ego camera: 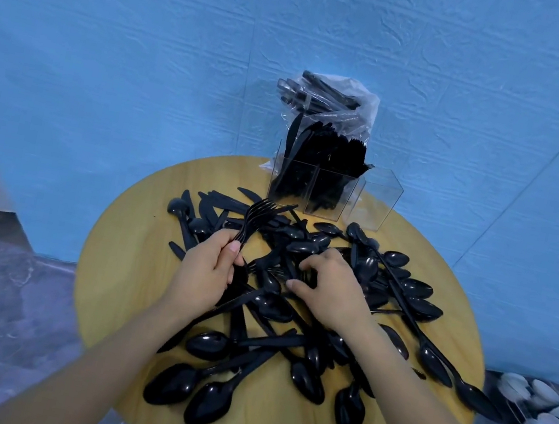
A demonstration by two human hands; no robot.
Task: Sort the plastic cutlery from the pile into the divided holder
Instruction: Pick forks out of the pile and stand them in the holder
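The left hand (205, 266) pinches a bunch of black plastic forks (255, 218), prongs above its fingers. The right hand (326, 287) curls its fingers into the black plastic cutlery pile (290, 311); whether they hold anything is hidden.

Right hand's (328, 287) fingertips among cutlery (405, 294)

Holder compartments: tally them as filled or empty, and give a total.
Compartments of the holder with black cutlery in them: 2
Empty compartments: 1
Total: 3
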